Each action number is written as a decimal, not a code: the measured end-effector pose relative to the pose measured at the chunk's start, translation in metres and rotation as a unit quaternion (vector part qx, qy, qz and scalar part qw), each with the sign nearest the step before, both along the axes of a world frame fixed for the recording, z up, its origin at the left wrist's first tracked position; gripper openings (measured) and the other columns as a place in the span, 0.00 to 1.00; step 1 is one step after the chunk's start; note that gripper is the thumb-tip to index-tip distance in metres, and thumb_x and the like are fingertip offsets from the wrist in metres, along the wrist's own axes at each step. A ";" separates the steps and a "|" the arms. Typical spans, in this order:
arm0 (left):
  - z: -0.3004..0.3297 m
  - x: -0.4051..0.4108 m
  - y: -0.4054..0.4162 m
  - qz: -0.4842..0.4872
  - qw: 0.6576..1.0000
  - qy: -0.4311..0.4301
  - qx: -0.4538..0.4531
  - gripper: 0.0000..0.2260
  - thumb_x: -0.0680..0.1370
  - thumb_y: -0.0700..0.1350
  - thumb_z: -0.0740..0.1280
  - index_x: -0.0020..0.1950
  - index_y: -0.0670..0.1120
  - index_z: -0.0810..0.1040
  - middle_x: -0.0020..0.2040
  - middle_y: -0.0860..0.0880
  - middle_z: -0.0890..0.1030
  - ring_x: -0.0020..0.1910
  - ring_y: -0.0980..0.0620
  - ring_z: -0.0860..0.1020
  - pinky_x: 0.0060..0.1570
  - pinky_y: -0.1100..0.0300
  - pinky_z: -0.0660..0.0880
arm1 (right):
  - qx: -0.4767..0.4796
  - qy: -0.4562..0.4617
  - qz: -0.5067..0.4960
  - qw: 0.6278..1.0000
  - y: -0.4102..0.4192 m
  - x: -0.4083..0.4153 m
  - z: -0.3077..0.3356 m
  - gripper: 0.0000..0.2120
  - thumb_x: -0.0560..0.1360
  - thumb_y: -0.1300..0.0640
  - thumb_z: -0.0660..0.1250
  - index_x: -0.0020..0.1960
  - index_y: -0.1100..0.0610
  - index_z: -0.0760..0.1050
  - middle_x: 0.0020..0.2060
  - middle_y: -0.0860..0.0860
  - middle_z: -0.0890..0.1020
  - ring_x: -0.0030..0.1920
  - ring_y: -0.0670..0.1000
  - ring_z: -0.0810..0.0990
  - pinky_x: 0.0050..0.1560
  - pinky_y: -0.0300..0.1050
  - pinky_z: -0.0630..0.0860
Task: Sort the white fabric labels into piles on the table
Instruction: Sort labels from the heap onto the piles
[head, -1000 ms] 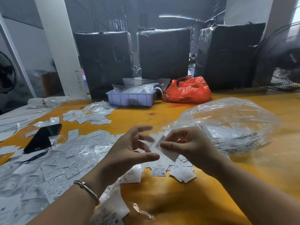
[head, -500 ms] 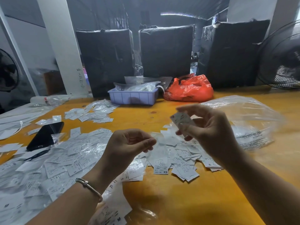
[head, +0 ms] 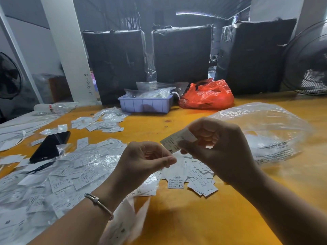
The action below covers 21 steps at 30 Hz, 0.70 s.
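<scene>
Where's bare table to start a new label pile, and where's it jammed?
Free: orange table near the front edge, between the forearms, below the XS pile. Also the strip between the purple tray and the hands, left of the clear bag. Crowded: the whole left side, labels and wrappers around the phone.

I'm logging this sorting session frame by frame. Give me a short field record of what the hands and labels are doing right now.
right hand: pinches a label printed XL, raised above the table
left hand: thumb and forefinger pinched together; what they hold cannot be told
pile below hands: loose labels, one reads XS
left spread: many labels, some in clear sleeves
phone: black, lying among the left labels
clear bag: right of the hands
tray: far side, beside a red bag
</scene>
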<state>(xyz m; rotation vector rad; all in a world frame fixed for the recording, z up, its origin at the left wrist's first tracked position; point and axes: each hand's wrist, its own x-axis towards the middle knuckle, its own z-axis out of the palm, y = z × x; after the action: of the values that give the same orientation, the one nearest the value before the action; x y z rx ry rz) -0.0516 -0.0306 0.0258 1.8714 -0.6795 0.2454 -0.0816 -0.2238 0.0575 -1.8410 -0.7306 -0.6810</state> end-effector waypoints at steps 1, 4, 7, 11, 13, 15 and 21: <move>0.000 0.000 0.000 -0.002 1.000 0.001 0.002 0.05 0.66 0.51 0.74 0.38 0.51 0.84 0.36 0.51 0.84 0.34 0.54 0.82 0.35 0.65 0.79 | -0.006 -0.005 -0.008 1.000 0.000 0.001 -0.001 0.07 0.67 0.65 0.75 0.44 0.60 0.80 0.37 0.49 0.85 0.35 0.45 0.84 0.37 0.44 0.81; 0.000 0.000 0.001 -0.009 1.000 0.000 0.008 0.05 0.68 0.49 0.75 0.38 0.49 0.84 0.36 0.50 0.84 0.35 0.52 0.82 0.36 0.64 0.79 | -0.029 -0.026 -0.042 0.998 0.000 0.002 -0.002 0.06 0.68 0.65 0.75 0.43 0.60 0.80 0.37 0.46 0.84 0.36 0.45 0.83 0.37 0.42 0.80; 0.001 -0.001 0.001 -0.007 1.000 -0.003 0.004 0.06 0.67 0.50 0.74 0.38 0.49 0.84 0.35 0.49 0.84 0.35 0.52 0.82 0.36 0.62 0.80 | -0.057 -0.062 -0.074 0.994 0.001 0.002 -0.004 0.06 0.68 0.65 0.75 0.43 0.59 0.80 0.37 0.43 0.83 0.36 0.43 0.82 0.36 0.36 0.79; 0.001 -0.001 0.001 0.003 1.000 -0.001 0.003 0.09 0.66 0.50 0.75 0.39 0.45 0.84 0.35 0.47 0.84 0.35 0.49 0.82 0.37 0.60 0.80 | -0.074 -0.105 -0.119 0.985 -0.001 0.003 -0.003 0.04 0.69 0.63 0.75 0.43 0.59 0.81 0.36 0.47 0.85 0.34 0.46 0.83 0.35 0.39 0.79; 0.000 -0.001 0.001 0.004 1.000 0.001 0.004 0.10 0.66 0.50 0.75 0.39 0.44 0.84 0.35 0.47 0.84 0.35 0.49 0.82 0.38 0.60 0.81 | -0.077 -0.105 -0.123 0.984 -0.002 0.004 -0.003 0.03 0.70 0.62 0.74 0.42 0.60 0.81 0.35 0.48 0.84 0.34 0.46 0.83 0.36 0.42 0.79; 0.000 -0.001 0.001 0.003 1.000 0.001 0.008 0.09 0.66 0.50 0.75 0.39 0.45 0.84 0.35 0.48 0.84 0.35 0.50 0.82 0.37 0.62 0.81 | -0.071 -0.096 -0.108 0.987 -0.001 0.003 -0.004 0.03 0.70 0.63 0.75 0.42 0.60 0.81 0.34 0.48 0.84 0.34 0.46 0.83 0.36 0.41 0.79; 0.000 -0.001 0.000 0.003 1.000 0.001 0.009 0.08 0.67 0.50 0.75 0.39 0.46 0.84 0.36 0.48 0.84 0.35 0.51 0.82 0.37 0.62 0.80 | -0.069 -0.089 -0.086 0.990 -0.002 0.003 -0.004 0.04 0.68 0.64 0.75 0.41 0.60 0.81 0.34 0.47 0.84 0.34 0.45 0.82 0.36 0.37 0.79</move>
<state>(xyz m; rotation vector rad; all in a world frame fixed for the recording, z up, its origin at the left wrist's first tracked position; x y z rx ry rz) -0.0528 -0.0305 0.0263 1.8898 -0.6771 0.2421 -0.0784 -0.2254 0.0537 -2.0044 -0.7571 -0.9358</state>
